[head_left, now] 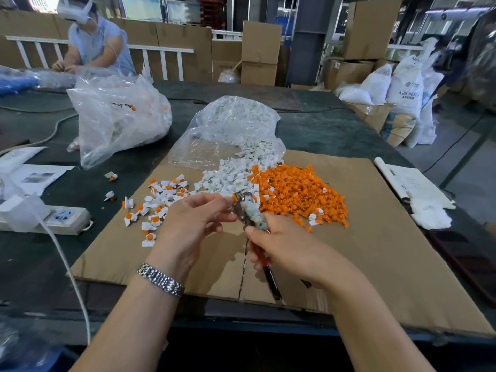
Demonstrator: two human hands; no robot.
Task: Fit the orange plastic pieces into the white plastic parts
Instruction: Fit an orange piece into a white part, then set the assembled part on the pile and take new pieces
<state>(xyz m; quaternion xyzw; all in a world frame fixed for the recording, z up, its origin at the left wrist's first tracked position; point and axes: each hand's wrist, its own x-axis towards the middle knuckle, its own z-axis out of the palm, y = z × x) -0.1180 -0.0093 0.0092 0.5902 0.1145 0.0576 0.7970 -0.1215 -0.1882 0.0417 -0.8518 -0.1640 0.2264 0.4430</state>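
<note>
Pliers [251,214] gripped by right hand [287,245]; left hand [193,221] pinches beside.

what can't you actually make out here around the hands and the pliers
- Head view: the pliers' nose is hidden behind the left hand's fingertips, so whatever piece sits there cannot be seen.
- The pliers' grips are mostly covered by the right hand.
- The assembled pieces are too small to show whether the orange inserts are fully seated.
- The clear bag blurs its contents.
- The white sack's print is cut off.
</note>
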